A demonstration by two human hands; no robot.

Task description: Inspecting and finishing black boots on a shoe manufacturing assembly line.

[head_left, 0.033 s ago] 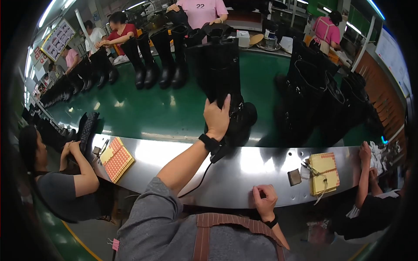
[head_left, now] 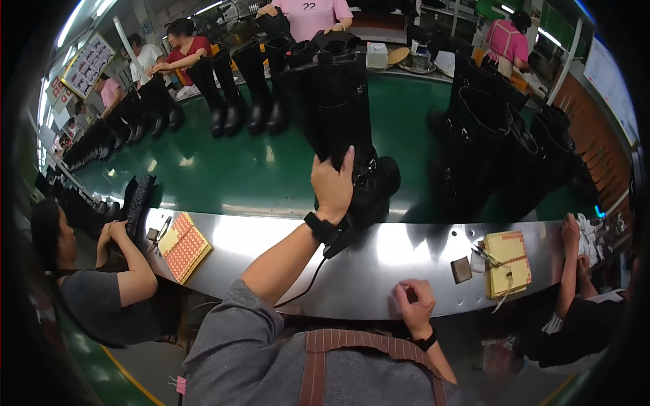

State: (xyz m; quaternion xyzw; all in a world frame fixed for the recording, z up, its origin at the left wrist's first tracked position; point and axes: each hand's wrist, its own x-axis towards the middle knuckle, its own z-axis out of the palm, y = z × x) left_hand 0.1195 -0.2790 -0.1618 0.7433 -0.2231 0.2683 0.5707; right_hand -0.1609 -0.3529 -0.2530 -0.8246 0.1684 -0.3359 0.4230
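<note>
My left hand (head_left: 332, 181) is stretched out over the bench, fingers wrapped round the ankle of a tall black boot (head_left: 338, 111). The boot stands upright with buckled straps at the ankle; a second boot may be pressed against it, but dark on dark I cannot tell. A black band circles my left wrist. At the near edge of the metal ledge (head_left: 365, 284), my right hand (head_left: 416, 304) is loosely curled, thumb and forefinger making a ring. Nothing shows in it. It also wears a black wristband.
A green conveyor belt (head_left: 223, 169) carries more black boots (head_left: 261, 95), with a dark cluster of boots (head_left: 481, 135) at right. Yellow card stacks (head_left: 508, 264) (head_left: 184, 247) lie on the ledge. A small dark block (head_left: 461, 270) is nearby. Co-workers sit or stand around.
The view has shifted slightly. My left hand keeps its grip on the boot, and my right hand stays curled at the ledge's edge.
</note>
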